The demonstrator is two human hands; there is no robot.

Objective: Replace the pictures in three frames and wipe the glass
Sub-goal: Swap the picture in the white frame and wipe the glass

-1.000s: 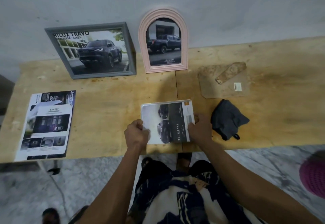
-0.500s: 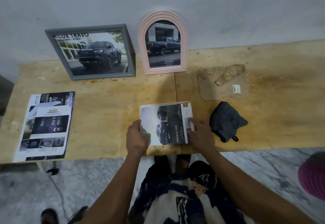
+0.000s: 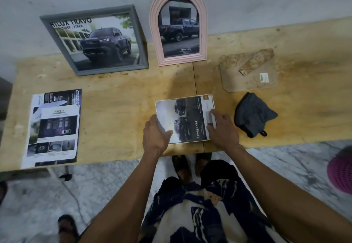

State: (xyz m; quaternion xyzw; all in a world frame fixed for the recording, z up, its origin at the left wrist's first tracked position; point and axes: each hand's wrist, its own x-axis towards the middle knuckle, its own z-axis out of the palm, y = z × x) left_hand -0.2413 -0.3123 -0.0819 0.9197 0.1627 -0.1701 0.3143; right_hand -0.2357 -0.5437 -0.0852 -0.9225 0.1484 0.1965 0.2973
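White frame (image 3: 185,119) lies flat at table (image 3: 114,98) front edge | left side gripped by left hand (image 3: 155,138), thumb on glass | right hand (image 3: 222,130) fingers laid flat on it | three frames counted, two leaned on wall

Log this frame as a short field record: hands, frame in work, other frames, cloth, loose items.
left hand: grips the white frame's left edge
right hand: fingers rest flat on its right side
white frame: flat on the table, truck print showing
grey frame: leans on the wall
pink arched frame: leans on the wall
grey cloth: right of the white frame, untouched
backing board: lies behind the cloth
brochure pages: far left
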